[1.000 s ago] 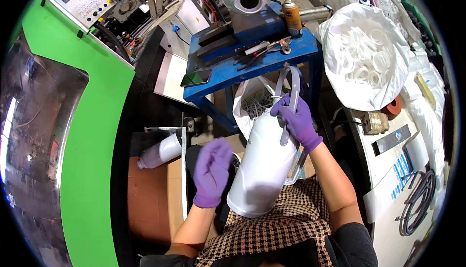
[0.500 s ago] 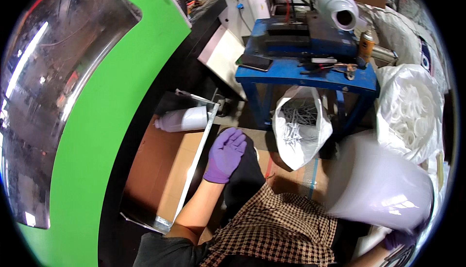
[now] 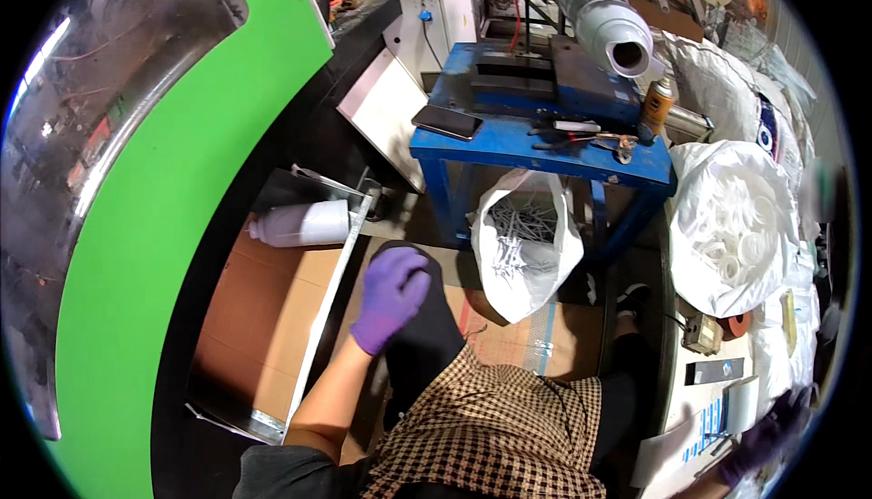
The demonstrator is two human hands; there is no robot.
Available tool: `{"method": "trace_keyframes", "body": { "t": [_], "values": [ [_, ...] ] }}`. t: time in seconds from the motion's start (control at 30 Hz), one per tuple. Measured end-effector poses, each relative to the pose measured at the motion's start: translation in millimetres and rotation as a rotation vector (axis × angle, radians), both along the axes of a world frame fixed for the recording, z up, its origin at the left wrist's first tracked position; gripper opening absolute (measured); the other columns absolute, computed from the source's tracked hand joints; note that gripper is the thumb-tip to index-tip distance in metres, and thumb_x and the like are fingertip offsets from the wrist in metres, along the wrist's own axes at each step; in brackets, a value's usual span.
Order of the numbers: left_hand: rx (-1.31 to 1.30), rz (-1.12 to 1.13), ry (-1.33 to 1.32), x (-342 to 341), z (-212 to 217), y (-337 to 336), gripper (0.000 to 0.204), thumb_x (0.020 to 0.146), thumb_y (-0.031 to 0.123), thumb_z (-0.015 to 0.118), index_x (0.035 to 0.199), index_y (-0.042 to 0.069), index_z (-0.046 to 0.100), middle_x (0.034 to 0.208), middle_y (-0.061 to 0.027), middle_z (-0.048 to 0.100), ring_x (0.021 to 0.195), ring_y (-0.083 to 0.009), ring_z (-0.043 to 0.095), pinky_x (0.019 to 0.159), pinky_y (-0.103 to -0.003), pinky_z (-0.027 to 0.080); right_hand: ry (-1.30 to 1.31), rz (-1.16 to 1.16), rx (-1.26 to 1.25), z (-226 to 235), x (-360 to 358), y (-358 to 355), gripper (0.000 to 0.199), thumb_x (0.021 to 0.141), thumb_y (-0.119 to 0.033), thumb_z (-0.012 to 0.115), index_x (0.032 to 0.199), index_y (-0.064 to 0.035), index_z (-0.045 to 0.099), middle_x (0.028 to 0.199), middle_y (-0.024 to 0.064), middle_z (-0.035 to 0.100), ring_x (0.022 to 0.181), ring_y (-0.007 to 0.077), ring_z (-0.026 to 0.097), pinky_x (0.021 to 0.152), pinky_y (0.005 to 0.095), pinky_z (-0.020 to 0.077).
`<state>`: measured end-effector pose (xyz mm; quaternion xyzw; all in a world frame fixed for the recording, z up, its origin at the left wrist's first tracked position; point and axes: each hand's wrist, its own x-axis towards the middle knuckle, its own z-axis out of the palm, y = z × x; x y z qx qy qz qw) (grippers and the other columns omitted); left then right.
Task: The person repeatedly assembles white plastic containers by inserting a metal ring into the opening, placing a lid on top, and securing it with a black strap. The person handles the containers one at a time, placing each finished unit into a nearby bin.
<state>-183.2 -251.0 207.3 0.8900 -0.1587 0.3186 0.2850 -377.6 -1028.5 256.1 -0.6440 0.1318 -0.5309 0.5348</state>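
My left hand, in a purple glove, rests on my left knee. Its back faces up and its fingers are loosely curled, with no object showing in them. At the far right, my right hand, gloved in dark purple, reaches over the side table's edge; it is dim and smeared, so its fingers cannot be made out. Nearest to that hand lie a white printed sheet and a roll of clear film. Beyond my left hand, a white bottle-shaped plastic piece lies on its side in the open bin.
A blue bench carries a phone, pliers, a spray can and a large white plastic bottle. Below it stands a bag of grey-white scraps. A sack of white rings stands right. The green machine panel borders the left.
The large translucent plastic container at my right hand has left the view, uncovering the side table. My left hand has turned from palm-up to back-up and curled. The view has shifted rightward.
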Motion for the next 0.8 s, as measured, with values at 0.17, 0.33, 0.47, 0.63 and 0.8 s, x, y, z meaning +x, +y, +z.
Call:
{"method": "trace_keyframes", "body": {
  "t": [0.17, 0.33, 0.47, 0.63, 0.8],
  "values": [
    [0.635, -0.141, 0.646, -40.8, -65.4, -129.2, 0.046, 0.095, 0.044, 0.059, 0.123, 0.008, 0.067, 0.121, -0.015, 0.063, 0.114, -0.0335, 0.058, 0.1, -0.047, 0.043, 0.109, 0.493, 0.618, -71.4, 120.0, 269.9, 0.032, 0.106, -0.022, 0.052, 0.127, -0.0018, 0.064, 0.108, 0.0054, 0.066, 0.095, 0.0148, 0.06, 0.084, 0.0292, 0.0473],
    [0.779, -0.531, 1.359, -36.7, -114.0, -146.1, 0.058, 0.098, 0.052, 0.054, 0.132, 0.006, 0.063, 0.132, -0.0213, 0.066, 0.125, -0.0374, 0.062, 0.107, -0.047, 0.047, 0.276, 0.957, 1.106, -92.2, 124.2, 391.6, 0.021, 0.106, -0.018, 0.053, 0.108, 0.0003, 0.063, 0.089, 0.0052, 0.059, 0.078, 0.0163, 0.054, 0.074, 0.0301, 0.0456],
    [0.508, -0.641, 0.683, -31.0, -162.4, -83.4, 0.023, 0.1, 0.027, 0.056, 0.1, 0.007, 0.068, 0.1, -0.0155, 0.069, 0.089, -0.0352, 0.069, 0.079, -0.047, 0.054, 0.496, 1.018, 1.043, -120.2, 111.1, 396.7, 0.025, 0.108, -0.017, 0.053, 0.115, 0.0052, 0.062, 0.097, 0.007, 0.061, 0.086, 0.0164, 0.058, 0.079, 0.03, 0.0496],
    [0.164, -0.064, 0.577, -4.8, 14.3, -84.4, 0.033, 0.095, 0.029, 0.069, 0.115, 0.003, 0.072, 0.102, -0.02, 0.075, 0.09, -0.0347, 0.074, 0.075, -0.04, 0.058, 0.547, 0.776, 0.87, -139.0, 95.9, 357.4, 0.023, 0.105, -0.013, 0.057, 0.115, 0.0048, 0.069, 0.097, 0.0054, 0.069, 0.089, 0.0129, 0.063, 0.084, 0.0282, 0.0519],
    [0.451, 0.2, 0.245, 18.3, 72.9, -54.2, 0.039, 0.093, 0.029, 0.069, 0.125, 0.006, 0.068, 0.116, -0.0181, 0.07, 0.107, -0.0375, 0.065, 0.096, -0.046, 0.05, 0.564, 0.596, 0.518, -128.2, 72.7, 325.7, 0.022, 0.104, -0.01, 0.057, 0.115, 0.0022, 0.071, 0.1, 0.0079, 0.072, 0.095, 0.0173, 0.068, 0.085, 0.0304, 0.0529]
  ]
}}
